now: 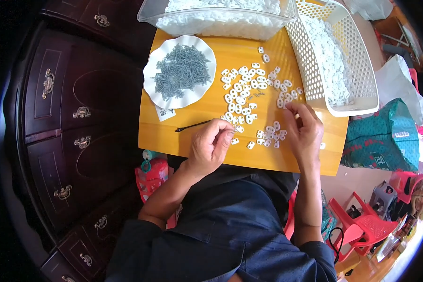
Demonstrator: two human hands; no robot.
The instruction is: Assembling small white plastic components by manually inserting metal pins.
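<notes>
A scatter of small white clips [249,91] lay on the yellow worktop [192,141], most of them just beyond my fingertips and a few right between my two hands. My left hand [212,143] was curled, its fingertips drawn together as if pinching something small; whether a piece sat in that pinch I could not tell. My right hand [305,129] rested with its fingers bent down onto the clips at the near edge of the scatter, thumb and forefinger close together over one of them, though I could not see a firm grip.

Just left of my left hand lay a thin dark pin [192,126]. Farther out on that side stood a white wavy plate [155,89] heaped with grey screws [181,70].

Beyond my right hand a white perforated basket [362,89] held a layer of white pieces, and straight ahead a clear tub [221,21] was filled with more.

Judging by this, the work seemed mid-way: the basket was only partly filled, while the tub, the plate and the loose scatter were all well stocked, so a good deal looked left to handle.
</notes>
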